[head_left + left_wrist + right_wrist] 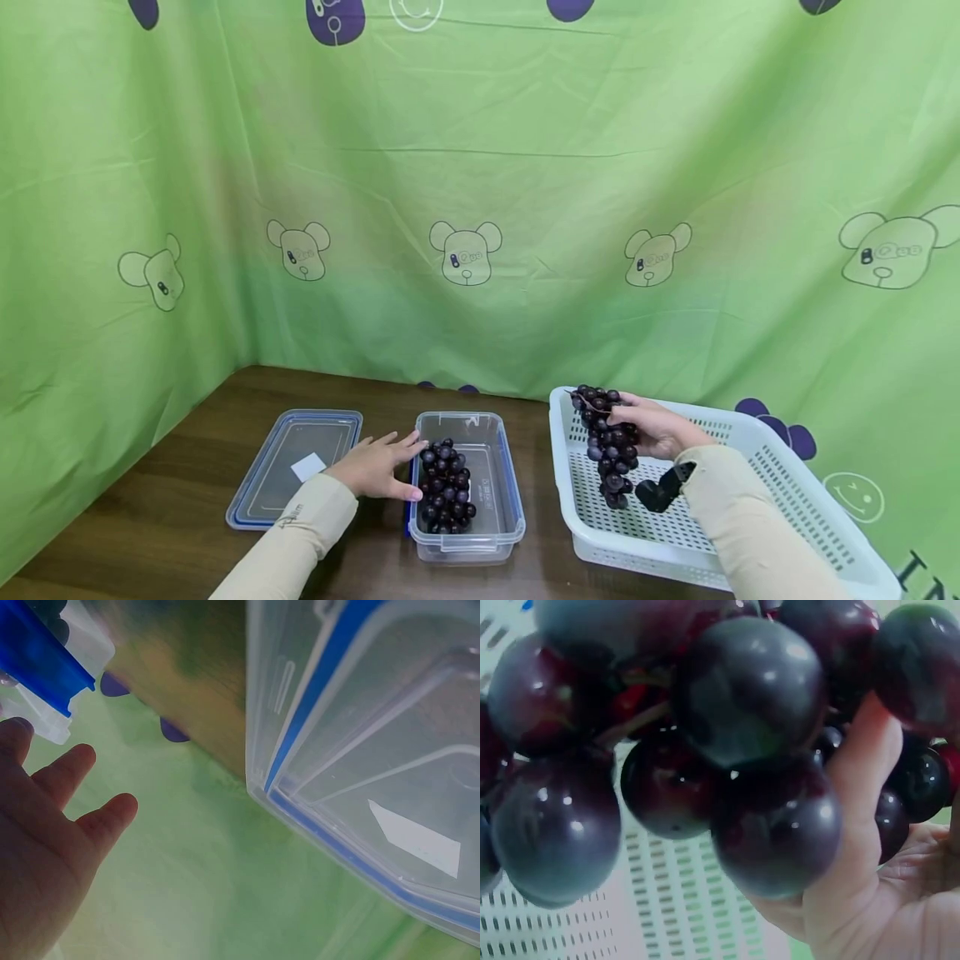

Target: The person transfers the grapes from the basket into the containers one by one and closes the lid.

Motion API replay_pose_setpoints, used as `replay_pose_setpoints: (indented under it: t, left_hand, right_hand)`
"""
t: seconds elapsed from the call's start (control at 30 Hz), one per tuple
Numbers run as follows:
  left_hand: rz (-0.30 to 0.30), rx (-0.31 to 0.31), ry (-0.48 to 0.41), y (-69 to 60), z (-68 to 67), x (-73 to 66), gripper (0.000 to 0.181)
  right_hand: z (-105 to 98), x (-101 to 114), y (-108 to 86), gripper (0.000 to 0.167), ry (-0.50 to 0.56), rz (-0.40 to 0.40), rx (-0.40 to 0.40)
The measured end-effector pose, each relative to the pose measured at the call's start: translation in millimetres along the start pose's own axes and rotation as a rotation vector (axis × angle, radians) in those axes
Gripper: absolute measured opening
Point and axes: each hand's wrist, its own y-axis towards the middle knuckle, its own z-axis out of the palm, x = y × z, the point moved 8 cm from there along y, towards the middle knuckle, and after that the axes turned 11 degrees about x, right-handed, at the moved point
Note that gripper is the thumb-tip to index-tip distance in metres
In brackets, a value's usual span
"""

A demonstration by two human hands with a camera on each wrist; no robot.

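Observation:
My right hand (pixel 657 427) grips a bunch of dark grapes (pixel 611 450) above the left part of a white perforated basket (pixel 757 467). Up close in the right wrist view, the grapes (pixel 750 690) cover much of the hand (pixel 877 877), with the thumb against them. With fingers spread, my left hand (pixel 377 468) touches the left rim of a clear plastic container (pixel 487 546). Another bunch of dark grapes (pixel 446 492) lies along that container's left side. In the left wrist view, the hand's (pixel 52 825) fingers extend beside the container's blue edge (pixel 45 660).
A clear lid with a blue seal (pixel 258 492) and a white label (pixel 307 467) lies left of the container on the brown wooden table (pixel 150 500). A green patterned cloth (pixel 465 333) hangs behind and at the left.

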Motion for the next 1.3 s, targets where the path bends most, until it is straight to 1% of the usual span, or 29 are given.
replay_pose_setpoints:
  t: [0.17,0.5,0.7,1.03,1.3]
  left_hand:
    - [-0.003,-0.005,-0.01,0.9,1.3,1.9,0.08]
    - [-0.01,0.0,-0.018,0.3,1.4,2.3,0.081]
    - [-0.003,0.001,-0.021,-0.3,1.3,1.5,0.081]
    - [-0.002,0.002,-0.021,-0.2,2.2,2.5,0.081]
    - [-0.004,0.004,-0.012,0.2,2.6,1.9,0.081]
  right_hand:
    - [11.2,6.2,2.0,0.079,-0.003,-0.023,0.025]
    - [32.4,15.9,5.0,0.079,-0.015,-0.037,0.032]
    - [48.0,20.6,12.9,0.075,-0.004,-0.055,0.068]
    - [75.2,28.6,28.5,0.071,-0.012,-0.063,0.071]
    - [91.4,29.5,35.3,0.074,-0.027,-0.064,0.075]
